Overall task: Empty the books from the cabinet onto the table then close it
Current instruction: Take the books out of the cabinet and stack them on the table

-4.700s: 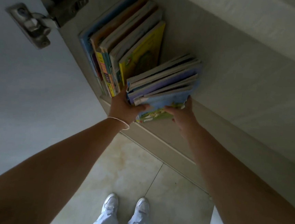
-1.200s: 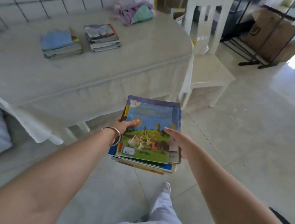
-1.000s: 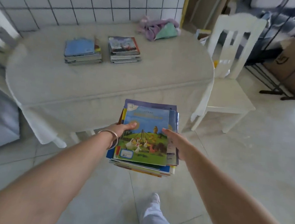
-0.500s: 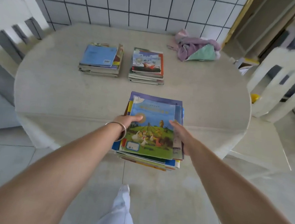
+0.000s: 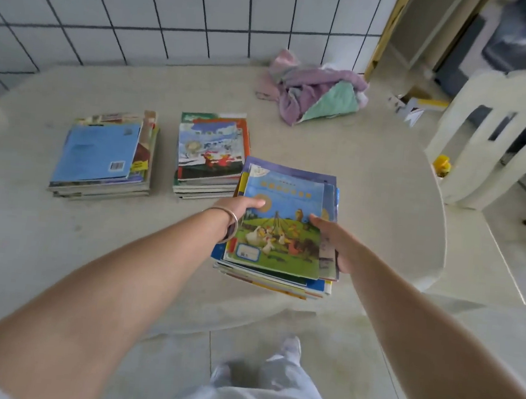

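I hold a stack of picture books flat between both hands, over the near right part of the beige table. Its top cover shows a blue sky and animals on grass. My left hand grips the stack's left edge, thumb on top, a bangle on the wrist. My right hand grips the right edge. Two other book stacks lie on the table: one with a blue cover on top at the left, one with a snowy picture on top just left of the held stack. The cabinet is out of view.
A crumpled purple and green cloth lies at the table's far right. A white chair stands to the right of the table. A tiled wall runs behind it. My legs and shoes are on the floor below.
I have carried the stack from the cabinet across the floor to the table. In the last half second the stack moved forward over the tabletop, close to the middle stack.
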